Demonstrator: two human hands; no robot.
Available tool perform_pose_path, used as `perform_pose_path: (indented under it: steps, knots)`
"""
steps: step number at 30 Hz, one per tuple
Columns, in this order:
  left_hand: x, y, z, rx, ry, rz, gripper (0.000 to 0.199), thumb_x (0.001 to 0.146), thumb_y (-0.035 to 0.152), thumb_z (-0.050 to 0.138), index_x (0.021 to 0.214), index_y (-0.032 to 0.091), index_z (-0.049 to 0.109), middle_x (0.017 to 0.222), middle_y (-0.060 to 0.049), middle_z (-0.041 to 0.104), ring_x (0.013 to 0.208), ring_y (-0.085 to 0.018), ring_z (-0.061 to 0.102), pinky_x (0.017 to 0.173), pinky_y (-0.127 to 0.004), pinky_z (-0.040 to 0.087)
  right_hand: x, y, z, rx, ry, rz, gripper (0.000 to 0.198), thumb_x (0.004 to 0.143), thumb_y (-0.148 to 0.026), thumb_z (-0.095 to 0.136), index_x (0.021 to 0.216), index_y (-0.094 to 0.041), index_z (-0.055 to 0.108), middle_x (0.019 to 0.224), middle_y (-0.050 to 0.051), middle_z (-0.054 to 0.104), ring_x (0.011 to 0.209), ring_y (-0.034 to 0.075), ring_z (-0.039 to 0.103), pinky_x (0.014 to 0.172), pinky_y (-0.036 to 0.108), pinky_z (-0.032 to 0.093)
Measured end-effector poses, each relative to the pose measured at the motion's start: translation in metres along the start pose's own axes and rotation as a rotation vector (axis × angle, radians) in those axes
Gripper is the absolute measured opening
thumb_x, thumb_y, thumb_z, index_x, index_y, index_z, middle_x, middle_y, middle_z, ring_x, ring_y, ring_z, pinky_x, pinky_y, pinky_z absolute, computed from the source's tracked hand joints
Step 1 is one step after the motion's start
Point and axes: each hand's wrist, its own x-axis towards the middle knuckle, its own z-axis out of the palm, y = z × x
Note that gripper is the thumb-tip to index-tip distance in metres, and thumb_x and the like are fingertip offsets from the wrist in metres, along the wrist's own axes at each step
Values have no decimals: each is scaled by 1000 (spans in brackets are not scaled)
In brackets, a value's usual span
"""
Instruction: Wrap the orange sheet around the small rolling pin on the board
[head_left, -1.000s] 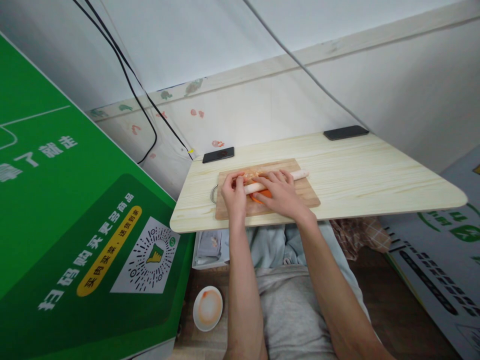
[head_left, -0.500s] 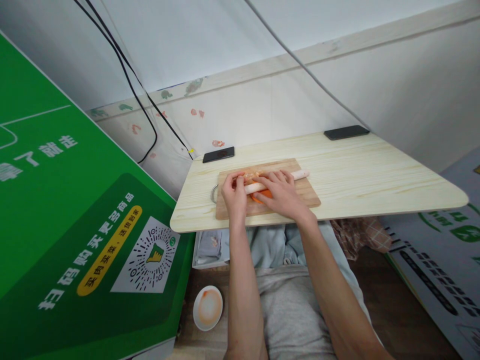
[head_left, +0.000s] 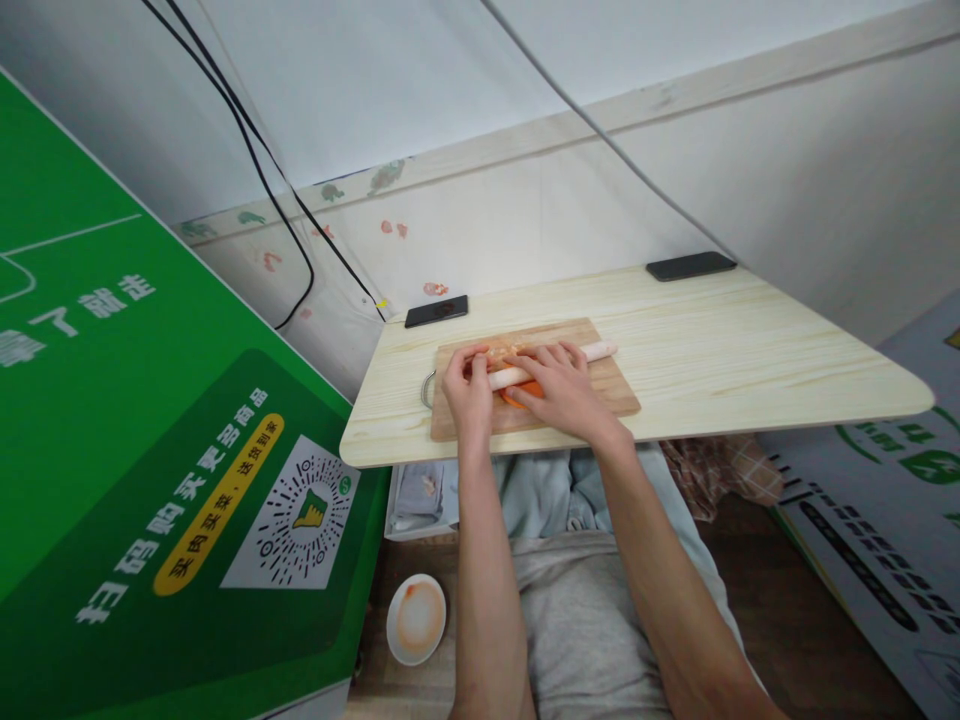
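Note:
A pale wooden rolling pin (head_left: 508, 378) lies slantwise over a cutting board (head_left: 619, 392). Under it is a flat orange piece (head_left: 529, 393) that looks like dough; its far part is wrinkled and lighter. My left hand (head_left: 469, 390) is closed at the pin's left end with bent fingers, close to the orange piece's edge; the fingers hide that end. My right hand (head_left: 564, 388) lies across the pin with its fingers over it, and the pin's right end sticks out beyond.
The board rests near the front edge of a light wood table (head_left: 735, 350). Two phones, one at the left (head_left: 436, 311) and one at the right (head_left: 691, 265), lie along the wall side. Below the table stands a white bowl (head_left: 417, 620). A green panel (head_left: 247, 480) rises at the left.
Both hands stay on the pin in nearly the same place. Only a slight shift of the whole view shows.

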Motion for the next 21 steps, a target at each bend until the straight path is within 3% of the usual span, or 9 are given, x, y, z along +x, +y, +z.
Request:
perform_pose_path:
  steps: [9,21]
  knots:
    - [-1,0,-2,7,-10,7,16,95,27,63,96,21,77,95,-4,79,87,-18,74,84,-31,60,-11,6,-13,16,-99,-30,56,113,-52,54,163,-28,63,166,13,63,155,34,52,135,58,26]
    - [2,-2,-1,15,-6,13,15,92,26,64,94,20,77,90,-4,79,84,-19,74,83,-31,60,10,-6,1,-15,-45,73,57,117,-56,42,159,-26,67,174,13,55,168,34,37,135,60,23]
